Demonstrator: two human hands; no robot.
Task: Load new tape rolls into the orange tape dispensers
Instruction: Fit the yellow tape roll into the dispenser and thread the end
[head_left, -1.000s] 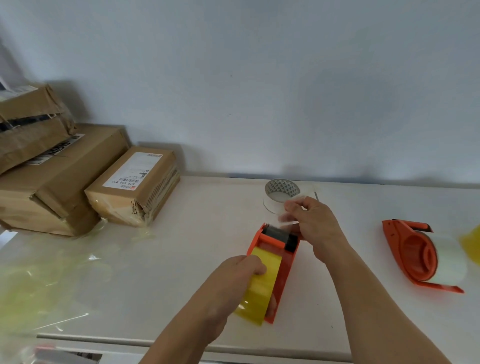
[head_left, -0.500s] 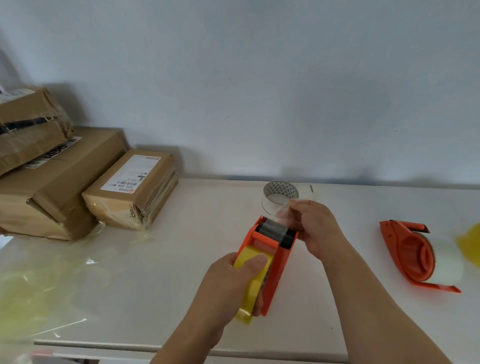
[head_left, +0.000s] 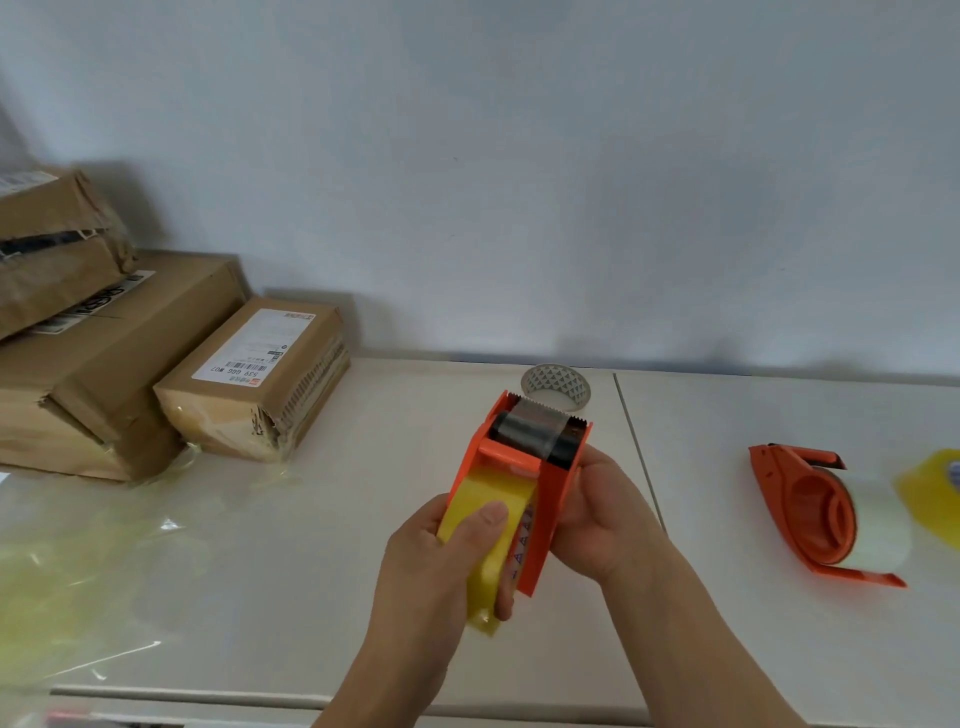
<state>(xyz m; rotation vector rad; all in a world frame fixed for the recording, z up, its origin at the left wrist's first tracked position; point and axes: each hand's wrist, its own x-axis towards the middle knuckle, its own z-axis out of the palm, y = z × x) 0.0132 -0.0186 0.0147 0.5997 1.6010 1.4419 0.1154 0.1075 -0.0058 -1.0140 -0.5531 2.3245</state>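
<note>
Both hands up over the white table (head_left: 363, 467); the left hand (head_left: 431, 566) is clamped around the yellow tape roll (head_left: 488, 525) seated in the orange dispenser (head_left: 550, 499), thumb pressed on top; the right hand (head_left: 602, 519) grips the dispenser's side wall; a second loaded dispenser (head_left: 826, 519) lies well apart to the right.

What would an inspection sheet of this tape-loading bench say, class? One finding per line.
Surface: white tabletop, seam at right.
Job's things: orange plastic tape dispenser holding yellow tape roll; second orange dispenser with clear roll lying right; another yellow roll at the edge.
Clutter: cardboard boxes, crumpled clear film, empty patterned tape core.
Grippers: left hand grips roll; right hand grips dispenser.
Cables: nothing seen.
Surroundings: plain pale wall.
</note>
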